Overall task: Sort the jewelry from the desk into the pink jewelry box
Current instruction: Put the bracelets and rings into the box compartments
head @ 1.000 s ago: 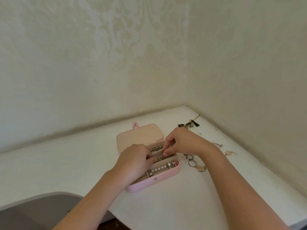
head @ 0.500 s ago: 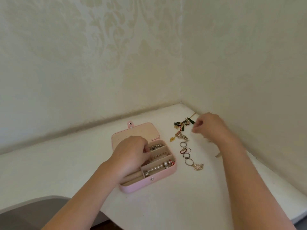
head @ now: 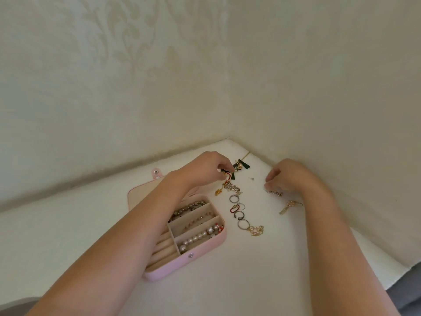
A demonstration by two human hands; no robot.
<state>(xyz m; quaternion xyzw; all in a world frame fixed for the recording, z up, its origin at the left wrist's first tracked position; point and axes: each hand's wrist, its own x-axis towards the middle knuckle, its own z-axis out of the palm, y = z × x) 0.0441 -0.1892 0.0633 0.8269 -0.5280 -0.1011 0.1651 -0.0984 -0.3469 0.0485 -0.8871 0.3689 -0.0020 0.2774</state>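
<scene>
The pink jewelry box [head: 189, 260] lies open on the white desk [head: 227, 281], with a pearl bracelet [head: 200, 237] and other beaded pieces in its compartments. My left hand [head: 205, 166] reaches past the box and pinches a small dark red-and-black earring [head: 226, 173] at the far end of the jewelry row. My right hand [head: 289, 175] is near the right wall, its fingertips pinching a small sparkly earring [head: 274, 192]. Several rings [head: 238, 209] lie in a line to the right of the box, ending at a gold piece [head: 256, 230].
A black-and-gold tassel piece [head: 240, 165] lies in the desk's corner. A gold dangling earring [head: 289, 206] sits near my right wrist. A tiny stud [head: 251, 178] lies between my hands. Walls close in behind and to the right; the desk edge runs at lower right.
My left hand left the box and reached out to the far jewelry, taking hold of the dark earring. My right hand moved down-right to the sparkly earring by the wall.
</scene>
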